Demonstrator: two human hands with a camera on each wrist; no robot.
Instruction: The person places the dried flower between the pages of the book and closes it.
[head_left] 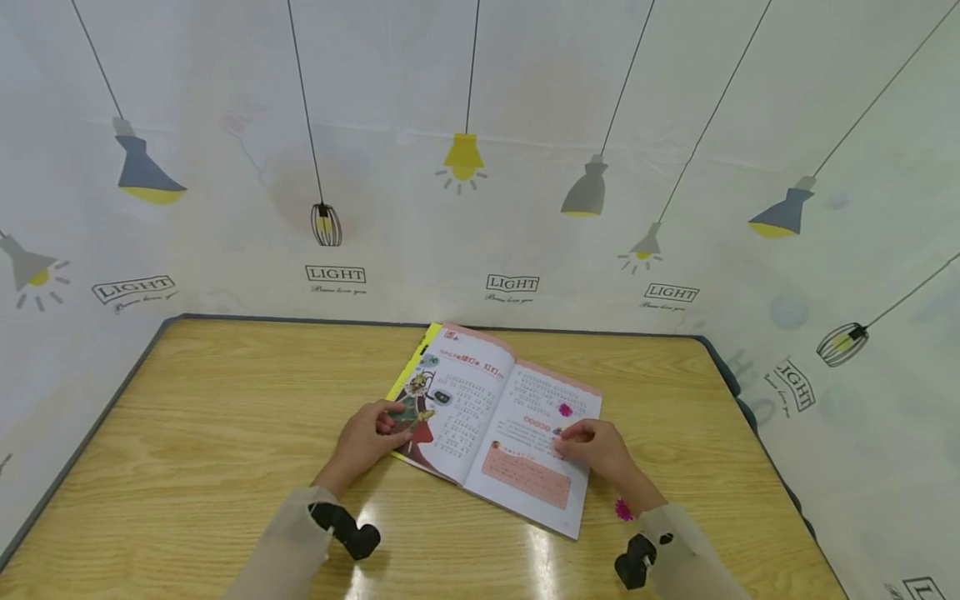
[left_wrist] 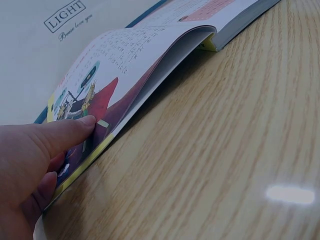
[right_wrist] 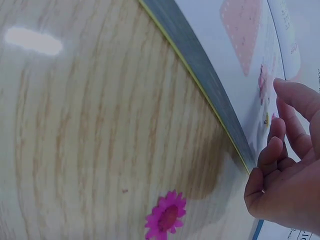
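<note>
An open book (head_left: 491, 417) lies at an angle on the table, showing printed text and pictures. My left hand (head_left: 367, 437) grips the book's left edge. In the left wrist view, the thumb (left_wrist: 75, 131) presses on the illustrated page, which bows upward. My right hand (head_left: 600, 450) is over the right page, fingers loosely bent; I see nothing held between them in the right wrist view. A magenta flower (head_left: 565, 409) lies on that page just beyond the fingertips. Another magenta flower (right_wrist: 166, 216) rests on the table beside the book, near the right wrist.
The wood-grain table (head_left: 225, 400) has a dark rim. Behind it and at its sides hangs a pale backdrop (head_left: 405, 108) printed with lamps and lettering. Light glares off the tabletop near the front.
</note>
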